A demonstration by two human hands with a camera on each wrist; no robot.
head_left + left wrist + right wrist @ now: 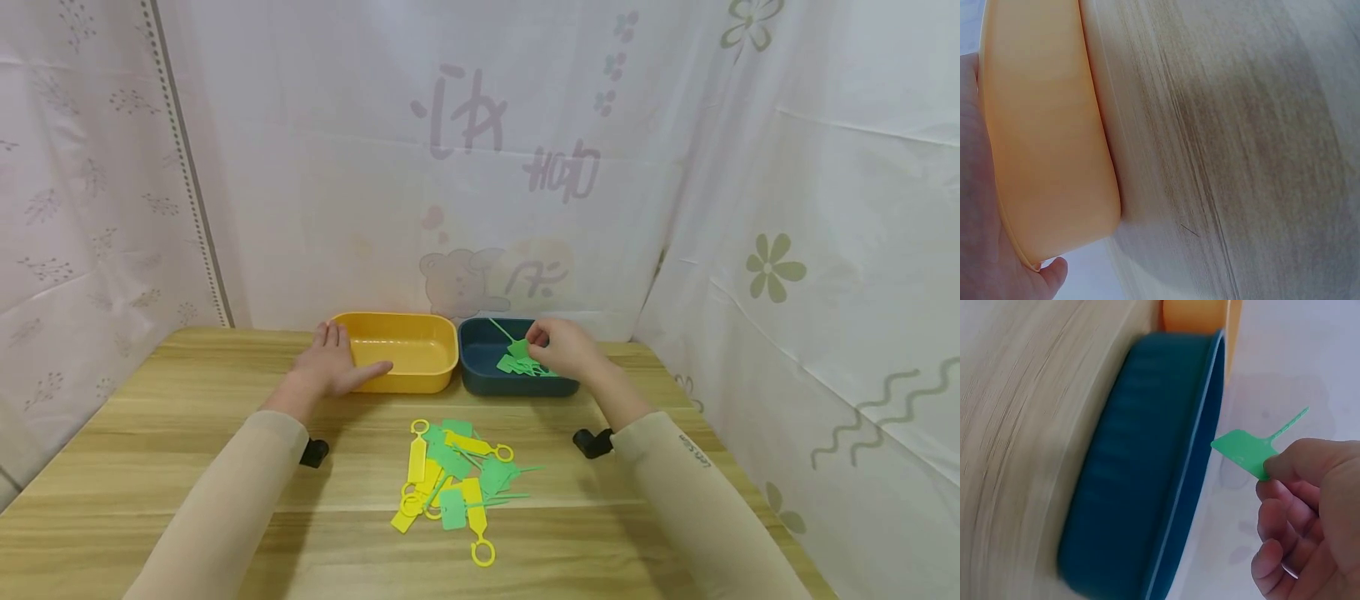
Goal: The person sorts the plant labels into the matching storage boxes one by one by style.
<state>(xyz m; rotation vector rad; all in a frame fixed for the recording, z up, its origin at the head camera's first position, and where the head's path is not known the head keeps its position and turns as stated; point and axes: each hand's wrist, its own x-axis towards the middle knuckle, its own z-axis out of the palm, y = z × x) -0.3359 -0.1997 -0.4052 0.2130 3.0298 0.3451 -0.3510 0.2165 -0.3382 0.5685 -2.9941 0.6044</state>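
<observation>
My right hand (566, 348) pinches a green plastic tag (1244, 450) with a thin ridged tail between thumb and forefinger, over the dark blue bin (480, 379). More green tags (517, 364) lie inside that bin. My left hand (327, 367) rests on the left end of the yellow bin (420, 383), its fingers extended over the rim; the left wrist view shows the bin's side wall (1054, 137) close up. Nearer the front, yellow tags (417, 460) with ring ends and green tags (453, 510) with thin tails lie in a mixed, overlapping pile.
The two bins stand side by side near the back edge of the wooden table (345, 525). A patterned curtain (345, 192) hangs behind and along both sides. A black wrist-camera piece (592, 443) juts out beside the right sleeve, another (315, 452) beside the left.
</observation>
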